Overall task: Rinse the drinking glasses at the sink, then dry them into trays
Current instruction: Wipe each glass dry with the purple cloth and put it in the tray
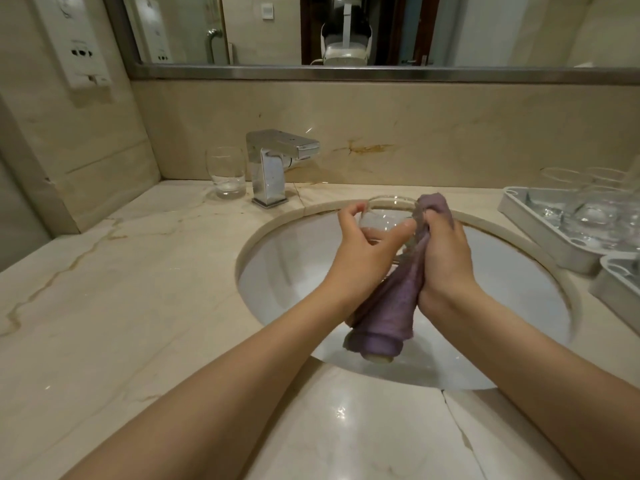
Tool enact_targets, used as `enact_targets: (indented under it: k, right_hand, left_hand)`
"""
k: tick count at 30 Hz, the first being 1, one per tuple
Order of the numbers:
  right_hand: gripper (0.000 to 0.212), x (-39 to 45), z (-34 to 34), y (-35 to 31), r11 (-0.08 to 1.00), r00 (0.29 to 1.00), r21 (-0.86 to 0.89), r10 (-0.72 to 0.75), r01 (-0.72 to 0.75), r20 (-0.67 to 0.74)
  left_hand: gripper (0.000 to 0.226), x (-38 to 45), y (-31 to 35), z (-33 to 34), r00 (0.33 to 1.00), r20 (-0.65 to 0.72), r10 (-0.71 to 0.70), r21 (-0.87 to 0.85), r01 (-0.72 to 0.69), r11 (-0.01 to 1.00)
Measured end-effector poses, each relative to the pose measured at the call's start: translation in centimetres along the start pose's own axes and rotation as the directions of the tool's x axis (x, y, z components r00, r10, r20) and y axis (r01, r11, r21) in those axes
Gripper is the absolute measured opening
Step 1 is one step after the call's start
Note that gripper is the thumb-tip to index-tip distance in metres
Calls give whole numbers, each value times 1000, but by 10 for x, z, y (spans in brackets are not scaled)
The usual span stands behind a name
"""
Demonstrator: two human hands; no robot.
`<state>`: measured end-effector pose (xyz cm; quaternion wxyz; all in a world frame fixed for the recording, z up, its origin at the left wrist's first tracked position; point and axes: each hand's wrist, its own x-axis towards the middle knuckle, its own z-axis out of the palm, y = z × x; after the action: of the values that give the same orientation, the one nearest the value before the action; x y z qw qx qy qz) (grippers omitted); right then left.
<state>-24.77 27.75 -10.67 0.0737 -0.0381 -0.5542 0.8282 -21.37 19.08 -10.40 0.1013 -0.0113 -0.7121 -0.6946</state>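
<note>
Over the white sink (287, 271), the left hand (360, 251) grasps a clear drinking glass (386, 218), thumb and fingers curled round its wall, the mouth facing up and away from the camera. The right hand (445, 258) is clenched around a purple cloth (391, 306), pressing a bunched end of it against the right side of the glass, at the rim. The rest of the cloth hangs down between the two wrists, its lower end dangling above the basin.

On the marble surface (121, 271), a second glass (227, 176) stands upright just beside the chrome tap (273, 164), on its left. At the right edge, a grey tray (540, 226) holds several clear glasses (588, 206); they are blurred, so how many and which way up cannot be told for sure. The corner of another tray (616, 285) shows just beside it, nearer the camera. A mirror (346, 29) runs along the wall behind the tap.
</note>
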Motion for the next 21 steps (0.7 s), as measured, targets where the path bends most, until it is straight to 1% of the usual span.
enact_targets:
  k: [2, 4, 6, 7, 8, 9, 10, 11, 12, 14, 15, 16, 17, 18, 19, 20, 21]
  right_hand:
    - [11, 3, 0, 1, 998, 1000, -54, 19, -19, 3]
    - [12, 3, 0, 0, 996, 1000, -85, 25, -24, 8]
    - [11, 0, 1, -4, 992, 1000, -127, -6, 8, 15]
    - [14, -2, 3, -5, 984, 998, -171, -55, 58, 26]
    - [19, -5, 4, -7, 960, 989, -241, -139, 146, 43]
    - [27, -7, 5, -6, 913, 969, -324, -235, 247, 76]
    - [33, -10, 5, -3, 843, 930, -393, -340, 367, 140]
    - [38, -15, 6, -1, 755, 873, -437, -430, 488, 231]
    - [41, -21, 7, 3, 657, 807, -470, -494, 590, 323]
    - [48, -25, 8, 14, 472, 678, -494, -589, 731, 441]
    - [51, -25, 9, 18, 427, 641, -490, -620, 760, 453]
    - [52, -24, 11, 19, 428, 631, -481, -645, 765, 430]
    - [52, -23, 11, 18, 451, 636, -470, -670, 759, 383]
    - [50, -20, 11, 16, 491, 655, -462, -685, 739, 320]
    - [46, -17, 9, 13, 551, 692, -450, -677, 703, 251]
    - [40, -15, 7, 10, 631, 745, -425, -640, 649, 188]
    - [32, -13, 4, 7, 724, 811, -387, -570, 571, 132]
  left_hand:
    - [74, 3, -4, -3, 998, 19, -54, 14, 54, 998]
    - [89, 5, -6, -6, 995, -12, -98, 27, 99, 995]
    - [89, 5, -4, -8, 995, -47, -84, 57, 86, 995]
    - [85, 6, -4, -8, 996, -64, -57, 73, 62, 995]
    - [79, 8, -4, -9, 996, -87, -31, 70, 38, 997]
    - [70, 9, -3, -9, 994, -112, -18, 42, 23, 999]
    - [58, 10, -2, -9, 989, -143, -34, -14, 33, 999]
    - [48, 11, -1, -10, 981, -180, -73, -85, 59, 995]
    - [43, 12, -1, -10, 970, -212, -118, -164, 83, 983]
    - [43, 13, 1, -10, 950, -263, -166, -273, 92, 957]
    - [44, 12, 2, -10, 945, -285, -158, -287, 73, 955]
    - [46, 11, 3, -9, 946, -293, -141, -287, 54, 956]
    - [48, 9, 5, -8, 952, -282, -122, -282, 39, 959]
    - [49, 6, 6, -5, 962, -253, -104, -280, 31, 960]
    - [51, 2, 7, -1, 974, -209, -87, -276, 27, 961]
    - [56, 0, 7, 2, 983, -167, -73, -262, 27, 965]
    - [61, -2, 6, 4, 989, -134, -64, -238, 30, 971]
